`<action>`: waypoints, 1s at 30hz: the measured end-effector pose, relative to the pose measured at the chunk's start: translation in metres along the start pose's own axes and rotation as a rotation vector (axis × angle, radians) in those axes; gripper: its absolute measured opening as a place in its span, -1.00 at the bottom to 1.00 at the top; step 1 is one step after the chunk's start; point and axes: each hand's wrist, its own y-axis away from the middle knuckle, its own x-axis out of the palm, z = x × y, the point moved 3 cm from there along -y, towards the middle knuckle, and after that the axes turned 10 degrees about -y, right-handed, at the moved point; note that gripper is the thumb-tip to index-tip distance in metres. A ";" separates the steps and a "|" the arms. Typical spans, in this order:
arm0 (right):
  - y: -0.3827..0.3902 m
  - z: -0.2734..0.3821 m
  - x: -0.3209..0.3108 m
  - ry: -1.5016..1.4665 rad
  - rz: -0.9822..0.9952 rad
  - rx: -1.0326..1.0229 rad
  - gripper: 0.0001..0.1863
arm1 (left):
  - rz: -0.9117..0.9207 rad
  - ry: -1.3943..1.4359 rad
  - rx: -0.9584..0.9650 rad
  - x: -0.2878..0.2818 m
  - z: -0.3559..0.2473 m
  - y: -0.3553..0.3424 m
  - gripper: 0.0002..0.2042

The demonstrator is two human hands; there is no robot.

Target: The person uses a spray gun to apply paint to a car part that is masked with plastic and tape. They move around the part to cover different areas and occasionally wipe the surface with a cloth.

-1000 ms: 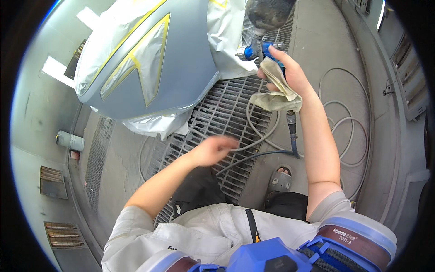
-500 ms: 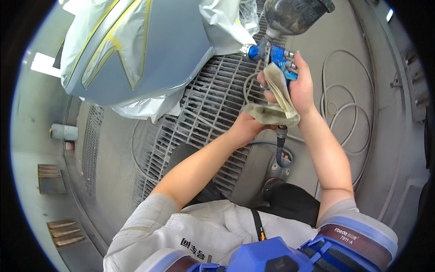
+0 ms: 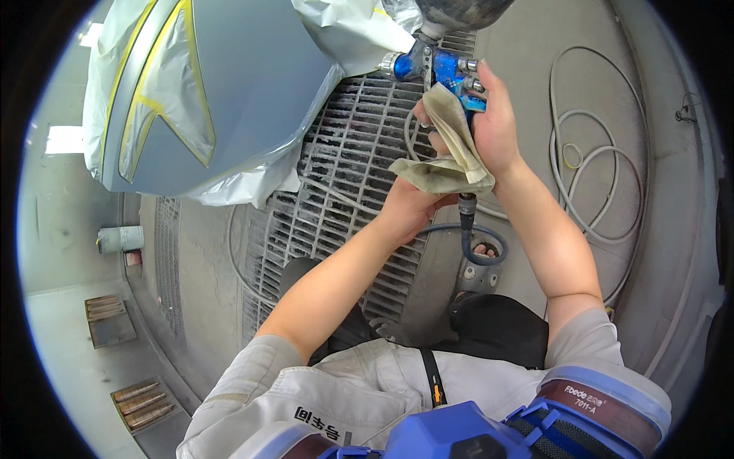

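Observation:
My right hand (image 3: 495,122) grips the handle of a blue spray gun (image 3: 436,65) with a metal cup on top, held up at upper centre. A beige cloth (image 3: 451,149) drapes over the gun's handle. My left hand (image 3: 413,203) reaches up from below and holds the lower part of that cloth. A dark air hose (image 3: 468,237) hangs from the bottom of the gun. To the left stands a grey car panel (image 3: 245,84) masked with yellow tape and plastic sheeting.
A metal floor grate (image 3: 336,206) runs under me. Pale hoses (image 3: 592,153) lie coiled on the floor at right. A small cylinder (image 3: 120,239) sits by the left wall. A blue respirator (image 3: 451,436) fills the lower edge.
My left hand rose from waist height to the cloth under the gun and took hold of it. The gun and right hand shifted slightly up and right in view.

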 end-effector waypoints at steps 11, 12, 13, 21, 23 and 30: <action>-0.040 -0.005 -0.020 -0.055 0.006 0.066 -0.14 | -0.174 -0.130 -0.006 -0.024 0.005 -0.027 -0.59; -0.042 -0.007 -0.021 -0.052 0.008 0.072 -0.14 | -0.168 -0.109 -0.003 -0.026 0.004 -0.028 -0.60; -0.045 -0.008 -0.021 -0.049 0.009 0.078 -0.14 | -0.170 -0.089 -0.006 -0.027 0.004 -0.029 -0.60; -0.058 -0.017 -0.031 -0.064 -0.011 0.061 -0.16 | -0.241 -0.177 -0.029 -0.032 0.003 -0.034 -0.57; -0.061 -0.018 -0.035 -0.059 -0.006 0.055 -0.16 | -0.249 -0.170 -0.037 -0.033 0.005 -0.035 -0.58; -0.072 -0.024 -0.037 -0.012 -0.074 0.007 -0.15 | -0.312 -0.069 -0.006 -0.037 0.012 -0.042 -0.69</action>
